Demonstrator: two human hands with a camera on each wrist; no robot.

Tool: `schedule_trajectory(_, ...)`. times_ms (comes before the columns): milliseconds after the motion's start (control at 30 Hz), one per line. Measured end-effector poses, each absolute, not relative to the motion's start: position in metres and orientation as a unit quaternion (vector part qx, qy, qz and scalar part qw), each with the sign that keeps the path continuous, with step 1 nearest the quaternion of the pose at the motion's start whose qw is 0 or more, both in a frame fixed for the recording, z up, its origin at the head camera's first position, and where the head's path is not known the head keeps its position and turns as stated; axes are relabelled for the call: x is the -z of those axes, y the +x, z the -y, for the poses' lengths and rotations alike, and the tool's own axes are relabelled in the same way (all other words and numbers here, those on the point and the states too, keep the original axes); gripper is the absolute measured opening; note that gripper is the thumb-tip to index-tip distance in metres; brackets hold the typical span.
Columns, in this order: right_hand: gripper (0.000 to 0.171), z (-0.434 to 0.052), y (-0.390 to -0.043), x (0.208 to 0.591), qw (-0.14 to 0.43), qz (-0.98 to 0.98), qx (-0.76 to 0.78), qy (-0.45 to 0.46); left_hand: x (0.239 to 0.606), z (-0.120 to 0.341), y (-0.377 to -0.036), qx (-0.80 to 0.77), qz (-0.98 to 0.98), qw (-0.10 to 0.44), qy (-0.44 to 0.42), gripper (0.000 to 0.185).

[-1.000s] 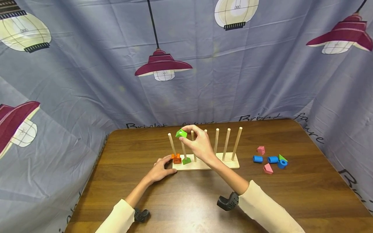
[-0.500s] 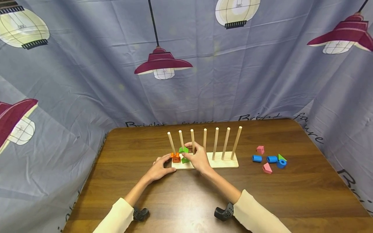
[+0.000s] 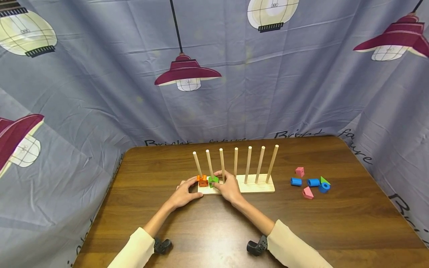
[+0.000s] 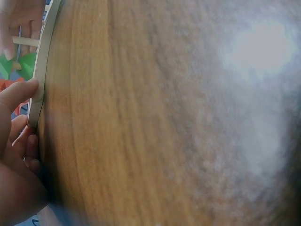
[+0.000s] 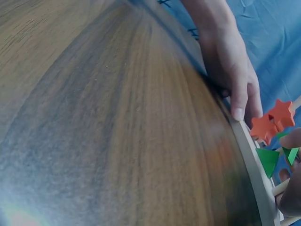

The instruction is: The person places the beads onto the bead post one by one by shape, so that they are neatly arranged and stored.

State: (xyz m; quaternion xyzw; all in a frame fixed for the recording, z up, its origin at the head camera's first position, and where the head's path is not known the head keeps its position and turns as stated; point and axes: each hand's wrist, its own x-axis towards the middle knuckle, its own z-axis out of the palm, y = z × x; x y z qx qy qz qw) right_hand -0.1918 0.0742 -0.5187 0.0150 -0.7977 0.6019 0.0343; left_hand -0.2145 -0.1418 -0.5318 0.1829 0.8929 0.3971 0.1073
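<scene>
A wooden peg board (image 3: 256, 186) with several upright pegs stands mid-table. Orange star blocks (image 3: 202, 181) sit at the foot of its leftmost peg. A green block (image 3: 212, 180) lies low on the second peg, on top of another green one. My right hand (image 3: 219, 179) pinches this upper green block, and its fingertip (image 5: 292, 138) touches the green block (image 5: 288, 153) in the right wrist view. My left hand (image 3: 192, 185) grips the board's left end, thumb (image 4: 21, 92) pressed on the board's edge (image 4: 43, 70).
Loose blocks lie on the table right of the board: a pink cube (image 3: 299, 171), two blue cylinders (image 3: 296, 181), a green triangle (image 3: 324, 180), a blue ring (image 3: 324, 188) and a pink wedge (image 3: 308, 193). A printed curtain encloses the table on three sides.
My right hand has carried the green block from the top of the second peg down to its foot. The left hand has stayed on the board's end.
</scene>
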Motion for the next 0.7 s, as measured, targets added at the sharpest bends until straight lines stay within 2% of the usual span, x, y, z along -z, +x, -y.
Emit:
schedule_trajectory(233, 0.029, -0.077, -0.186, 0.522, 0.043, 0.810, -0.584, 0.020, 0.532, 0.142, -0.214, -0.398, -0.892, 0.106, 0.187, 0.070)
schedule_trajectory(500, 0.055, -0.099, -0.160, 0.517, 0.054, 0.825, -0.560, 0.050, 0.531, 0.142, -0.214, -0.399, -0.891, 0.112, 0.184, 0.070)
schedule_trajectory(700, 0.033, -0.142, -0.145, 0.508, 0.085, 0.798, -0.593, 0.067, 0.530, 0.143, -0.214, -0.398, -0.891, 0.115, 0.184, 0.071)
